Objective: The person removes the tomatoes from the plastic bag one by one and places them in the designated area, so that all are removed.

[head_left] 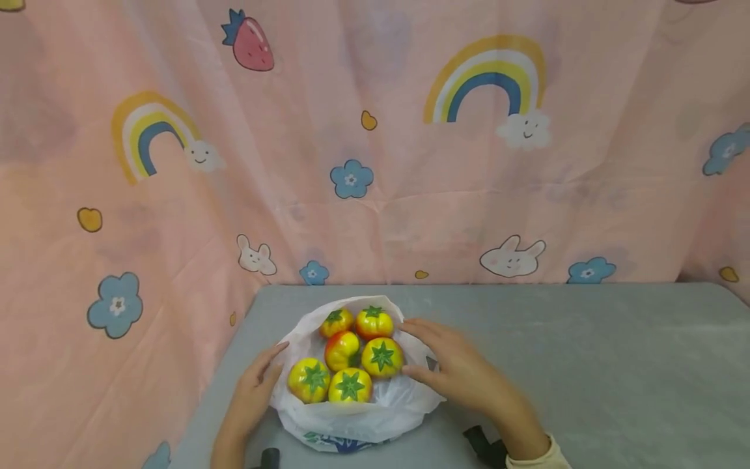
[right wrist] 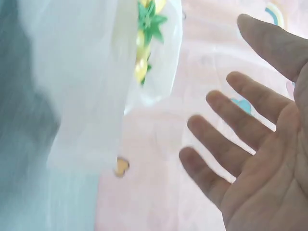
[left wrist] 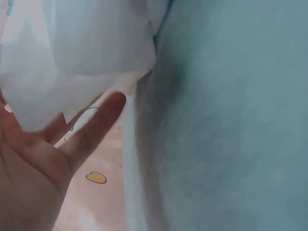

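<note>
From my station I see a white plastic bag on the bench, mouth wide, with blue-and-green print low on its front; inside lie six glossy yellow-and-red tomatoes, five showing green star-shaped tops. At its left rim, the left hand has its fingers extended and apart; the right hand, by the opposite rim, spreads its fingers. I can't tell whether either touches the plastic.
</note>
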`<state>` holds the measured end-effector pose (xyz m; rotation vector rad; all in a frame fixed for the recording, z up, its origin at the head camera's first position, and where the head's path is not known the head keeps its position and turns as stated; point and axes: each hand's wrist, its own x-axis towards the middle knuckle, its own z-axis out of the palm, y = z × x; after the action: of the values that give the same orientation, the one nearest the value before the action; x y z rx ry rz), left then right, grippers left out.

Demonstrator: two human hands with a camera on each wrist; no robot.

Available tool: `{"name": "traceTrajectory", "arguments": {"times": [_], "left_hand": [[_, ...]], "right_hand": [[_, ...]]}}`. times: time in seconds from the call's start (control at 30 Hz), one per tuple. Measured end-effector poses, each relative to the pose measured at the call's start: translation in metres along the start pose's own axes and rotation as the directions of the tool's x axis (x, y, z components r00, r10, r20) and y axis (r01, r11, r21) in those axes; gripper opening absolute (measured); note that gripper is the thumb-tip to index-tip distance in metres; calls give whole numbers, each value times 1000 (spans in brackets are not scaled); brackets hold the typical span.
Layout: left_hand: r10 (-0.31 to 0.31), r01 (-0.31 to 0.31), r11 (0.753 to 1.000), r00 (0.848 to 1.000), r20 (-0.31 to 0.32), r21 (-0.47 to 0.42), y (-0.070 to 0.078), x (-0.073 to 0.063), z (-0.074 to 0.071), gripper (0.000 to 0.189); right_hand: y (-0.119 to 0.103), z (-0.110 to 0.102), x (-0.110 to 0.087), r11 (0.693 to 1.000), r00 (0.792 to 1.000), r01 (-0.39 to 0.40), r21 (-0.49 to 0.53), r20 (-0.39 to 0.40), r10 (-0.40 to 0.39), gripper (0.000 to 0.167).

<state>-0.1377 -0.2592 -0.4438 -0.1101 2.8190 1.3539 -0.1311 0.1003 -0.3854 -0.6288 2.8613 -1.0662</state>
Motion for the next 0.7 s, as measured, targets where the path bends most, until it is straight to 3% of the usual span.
{"name": "traceTrajectory", "arguments": {"times": [0.27,0.47,0.7], "left_hand": [[-78,80,995,996,36,-52,7,5,-6,42],[-81,85,994,995,58,-71,6,5,-11,44],[-101,102,995,992,77,-17,-3,6,-6,49]], "right_hand": [[1,23,23,992,998,28,126,51,-34,57],[7,39,32,991,994,22,135,100,-36,60],[10,47,32,995,992,-8,100,123,-5,63]]}}
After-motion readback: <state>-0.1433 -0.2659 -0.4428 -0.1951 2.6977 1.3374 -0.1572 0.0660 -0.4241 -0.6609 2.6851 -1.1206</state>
